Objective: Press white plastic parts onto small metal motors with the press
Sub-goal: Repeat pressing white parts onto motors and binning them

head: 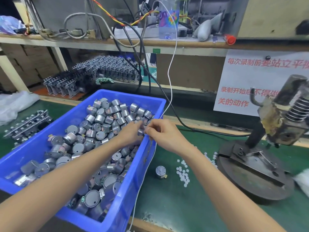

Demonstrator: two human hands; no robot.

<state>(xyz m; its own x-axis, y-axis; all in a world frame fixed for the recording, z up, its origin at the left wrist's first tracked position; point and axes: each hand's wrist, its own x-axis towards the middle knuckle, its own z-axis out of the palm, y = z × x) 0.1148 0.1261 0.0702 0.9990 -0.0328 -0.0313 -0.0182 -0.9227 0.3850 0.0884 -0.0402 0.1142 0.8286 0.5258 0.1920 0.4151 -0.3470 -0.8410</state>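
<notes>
A blue bin (151,104) full of small round metal motors (100,121) fills the left half of the bench. My left hand (132,133) reaches into the bin near its right wall, fingers curled round a motor among the pile. My right hand (163,133) hovers just over the bin's right rim, its fingertips pinching something small against the left hand; what it is cannot be made out. One motor (160,171) stands alone on the green mat. Several small white plastic parts (183,174) lie scattered beside it. The hand press (260,148) stands at the right.
A white cable (170,81) hangs from the shelf and runs down over the bin's right rim between my hands. Black cables cross the mat behind. Racks of metal brackets (93,72) sit at the back left, a paper sign (247,84) behind the press.
</notes>
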